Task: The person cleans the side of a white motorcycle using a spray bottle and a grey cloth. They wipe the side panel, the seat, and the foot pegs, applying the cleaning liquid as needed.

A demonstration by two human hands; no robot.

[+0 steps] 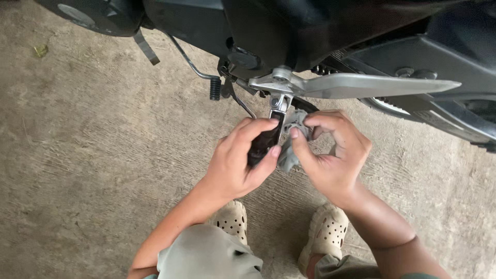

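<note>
Two pale perforated clogs (pixel 325 232), mine, stand nearest on the concrete floor (pixel 93 170), below the footpeg; grey-green shorts (pixel 206 253) over my knee beside them; above these, my left hand (pixel 235 163), closed around the dark footpeg (pixel 264 140), thumb and fingers clamped on its sides; just right of the footpeg, my right hand (pixel 333 155), fingers pinched narrow on a crumpled grey rag (pixel 294 139) pressed against the peg's edge; footpeg: stiff, likely rubber over metal, heavy for its size, hinged, best held by the flanks as now; long axis runs from its silver hinge bracket (pixel 279 101) down toward me, free end pointing at my feet; rag: soft, light, limp, gathers anywhere; beyond the footpeg, a silver plate (pixel 361 85) tapering to the right; left of the footpeg, a thin lever with ribbed black tip (pixel 215 88); farthest, the black motorcycle body (pixel 320 26).
</note>
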